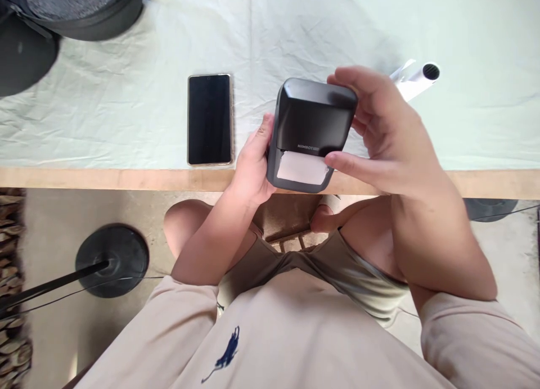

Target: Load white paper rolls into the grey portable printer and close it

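A black label printer (318,119) marked NIIMBOT is held up over the table's front edge. A blank white label strip (301,168) shows in its slot, below the dark cover. My left hand (254,167) grips the printer's left side, thumb along the edge and the other fingers hidden beneath. My right hand (379,130) is curved around the printer's right side. Its thumb tip touches the front at the right end of the label strip, and its fingers reach the upper right edge, partly behind it.
A phone (210,119) with a dark screen lies left of the printer. Behind my right hand is a white roll (422,80). A black bag (84,12) occupies the far left corner. The table has a pale cloth (147,125) and a wooden front edge (105,178).
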A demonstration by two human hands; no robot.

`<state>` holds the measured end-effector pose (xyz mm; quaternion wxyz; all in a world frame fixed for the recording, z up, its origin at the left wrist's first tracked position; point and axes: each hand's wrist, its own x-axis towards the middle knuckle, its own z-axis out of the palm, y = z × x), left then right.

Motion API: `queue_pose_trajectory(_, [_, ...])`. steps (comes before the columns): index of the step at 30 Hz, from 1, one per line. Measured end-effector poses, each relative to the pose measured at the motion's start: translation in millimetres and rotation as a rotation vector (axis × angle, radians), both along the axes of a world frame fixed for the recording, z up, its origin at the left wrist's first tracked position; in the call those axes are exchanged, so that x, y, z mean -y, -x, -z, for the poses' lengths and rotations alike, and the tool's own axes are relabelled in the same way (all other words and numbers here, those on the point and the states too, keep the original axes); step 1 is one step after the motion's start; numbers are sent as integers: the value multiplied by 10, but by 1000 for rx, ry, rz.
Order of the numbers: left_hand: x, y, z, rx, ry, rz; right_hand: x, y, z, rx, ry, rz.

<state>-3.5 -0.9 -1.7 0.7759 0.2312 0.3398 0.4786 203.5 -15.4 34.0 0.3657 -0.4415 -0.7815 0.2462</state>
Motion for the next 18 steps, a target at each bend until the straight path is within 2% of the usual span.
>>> queue_pose_trajectory(4, [-19,-12,-10,-58,73,-43,27,-20,-61,-123,98,-79])
queue_pose_trajectory(6, [-24,-20,-35,-8,52,-10,11,-16,-84,-125,-23,14])
queue_pose_trajectory(9, [0,-29,-91,97,-40,94,-21,18,-132,-169,-291,223])
queue_pose_trajectory(10, [15,-30,-103,96,-65,99,-25,36,-151,-187,-328,275])
queue_pose_trajectory(12, [44,-26,-102,34,-93,70,-17,79,-189,-231,-334,377])
queue_pose_trajectory(13, [54,-21,-88,-3,-97,-1,-6,101,-206,-237,-320,402])
queue_pose_trajectory(15, [61,-8,-50,-16,-115,81,24,140,-234,-248,-303,388])
queue_pose_trajectory(18, [54,-7,-21,6,-125,94,67,173,-268,-176,-276,354])
